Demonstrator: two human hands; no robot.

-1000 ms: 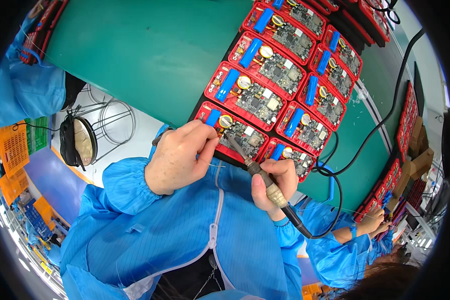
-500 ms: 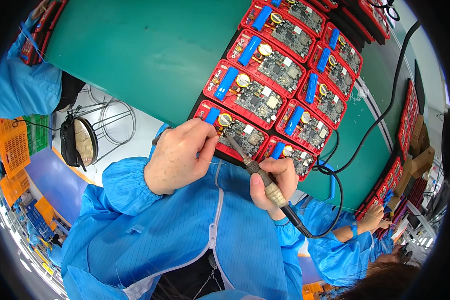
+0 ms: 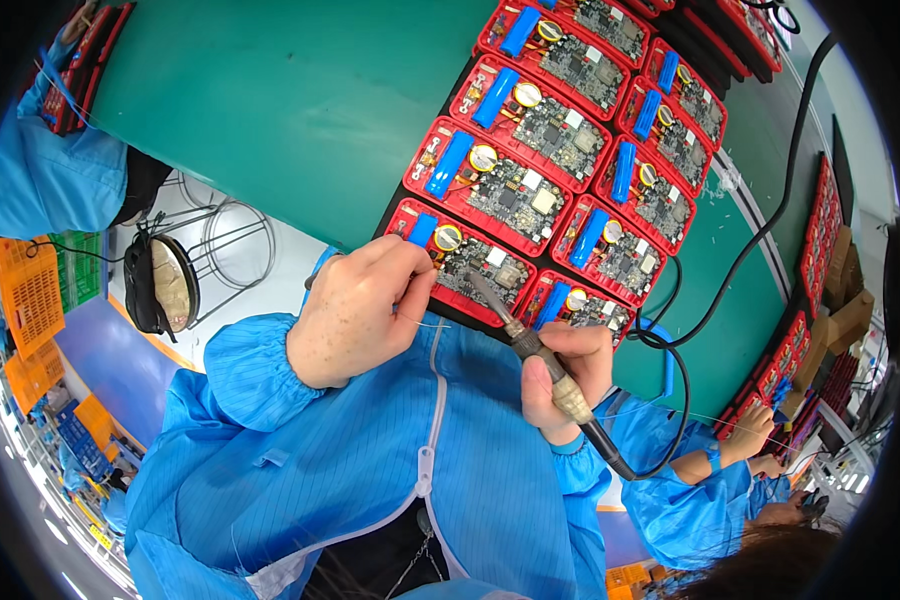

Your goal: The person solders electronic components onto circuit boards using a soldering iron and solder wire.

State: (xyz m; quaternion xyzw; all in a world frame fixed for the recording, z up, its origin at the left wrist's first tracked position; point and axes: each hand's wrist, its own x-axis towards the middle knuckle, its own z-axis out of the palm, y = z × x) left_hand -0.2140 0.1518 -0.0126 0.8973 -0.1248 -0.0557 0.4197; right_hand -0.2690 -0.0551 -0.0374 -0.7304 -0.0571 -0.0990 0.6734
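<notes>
My right hand (image 3: 582,368) grips a soldering iron (image 3: 570,398) like a pen. Its tip points at the circuit board (image 3: 498,262) in the nearest red case (image 3: 402,215); whether it touches cannot be told. My left hand (image 3: 350,315) is closed in a pinch at that case's left edge, beside the blue cylindrical battery (image 3: 423,230) and the round coin cell (image 3: 447,237). A thin strand of solder wire (image 3: 428,324) trails from the left palm; its working end is hidden by the fingers.
More red cases (image 3: 490,190) with boards stand in two rows beyond on the green table (image 3: 270,110). The iron's black cable (image 3: 688,385) loops at the right. Co-workers' sleeves show at the left and right; a round stool (image 3: 175,285) stands at the left.
My right hand has shifted the soldering iron slightly right, so its tip is farther from my left fingertips. My left hand stays almost still in its pinch.
</notes>
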